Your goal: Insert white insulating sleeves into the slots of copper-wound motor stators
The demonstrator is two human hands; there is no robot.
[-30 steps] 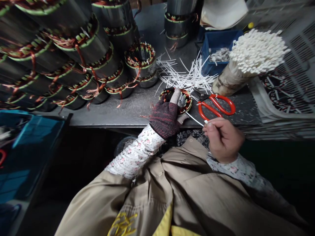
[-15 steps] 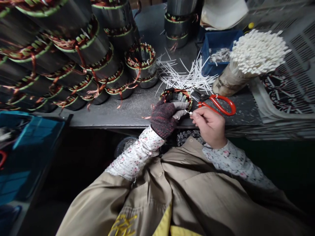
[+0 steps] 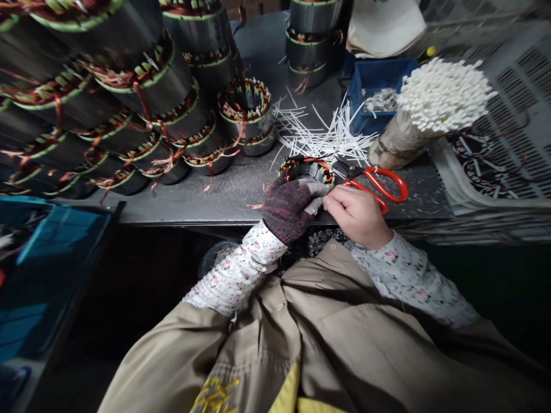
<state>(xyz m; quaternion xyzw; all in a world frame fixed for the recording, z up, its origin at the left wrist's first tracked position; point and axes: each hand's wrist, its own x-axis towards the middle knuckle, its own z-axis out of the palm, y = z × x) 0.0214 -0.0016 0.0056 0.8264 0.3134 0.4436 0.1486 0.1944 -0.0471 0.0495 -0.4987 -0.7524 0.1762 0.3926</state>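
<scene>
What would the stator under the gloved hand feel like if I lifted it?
This stator is likely heavy for its size, its core looking like solid steel. It should feel rigid, though the copper leads may flop. On its side, the round body could roll.

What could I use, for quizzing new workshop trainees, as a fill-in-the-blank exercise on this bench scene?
1. The left hand wears a dark knitted ____ and lies over the copper-wound stator.
2. The scissors beside that stator have ____ handles.
3. The upright bundle of white cable ties stands next to a ____ plastic bin.

Missing words: glove; red; blue.
</scene>
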